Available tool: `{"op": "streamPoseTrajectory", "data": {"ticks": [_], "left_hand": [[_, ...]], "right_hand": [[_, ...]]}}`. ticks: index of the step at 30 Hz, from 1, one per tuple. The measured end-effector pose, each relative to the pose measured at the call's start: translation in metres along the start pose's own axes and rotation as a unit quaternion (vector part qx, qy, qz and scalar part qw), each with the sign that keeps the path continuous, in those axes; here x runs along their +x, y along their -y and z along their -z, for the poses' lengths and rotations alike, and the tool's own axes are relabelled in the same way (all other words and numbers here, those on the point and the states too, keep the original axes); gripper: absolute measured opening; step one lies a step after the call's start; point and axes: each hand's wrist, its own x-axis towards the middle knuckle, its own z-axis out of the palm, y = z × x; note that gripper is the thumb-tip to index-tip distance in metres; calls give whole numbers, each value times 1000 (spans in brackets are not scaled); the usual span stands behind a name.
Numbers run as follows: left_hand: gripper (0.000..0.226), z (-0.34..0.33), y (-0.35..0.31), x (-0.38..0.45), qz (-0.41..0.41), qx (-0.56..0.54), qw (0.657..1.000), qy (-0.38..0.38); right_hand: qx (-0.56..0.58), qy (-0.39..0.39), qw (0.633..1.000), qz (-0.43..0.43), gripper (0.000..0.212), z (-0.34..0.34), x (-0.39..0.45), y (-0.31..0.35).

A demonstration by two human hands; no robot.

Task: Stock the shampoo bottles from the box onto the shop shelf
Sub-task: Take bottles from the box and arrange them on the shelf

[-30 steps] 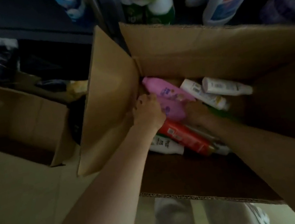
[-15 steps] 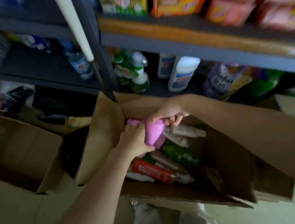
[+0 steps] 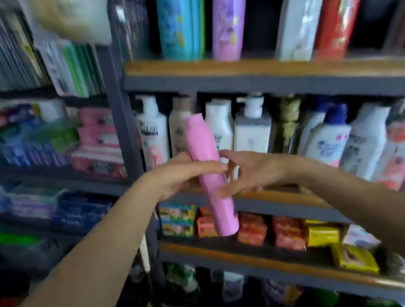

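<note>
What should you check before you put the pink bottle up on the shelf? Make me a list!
1. Pink bottle held: ok, between the left hand and the right hand.
2. Firm grip: cannot tell; the fingers look fairly straight and the picture is blurred.
3. Bottle upright: ok, cap up, leaning slightly.
4. Right shelf: ok, the middle shelf behind it carries white bottles of the same sort.
5. Free gap for it: cannot tell; that row looks packed and the hands hide part of it.
6. Cap closed: cannot tell.
</note>
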Motion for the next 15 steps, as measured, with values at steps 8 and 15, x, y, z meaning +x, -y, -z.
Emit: {"op": "streamPoseTrajectory", "data": {"ticks": [8, 15], "left_hand": [[67, -12, -163, -3, -147, 82, 963, -210], [36, 33, -197, 1, -247, 100, 955, -131]], "right_hand": [[-48, -403, 913, 46, 55, 81, -27, 62], [-46, -402, 894, 194, 54, 166, -33, 67]]}}
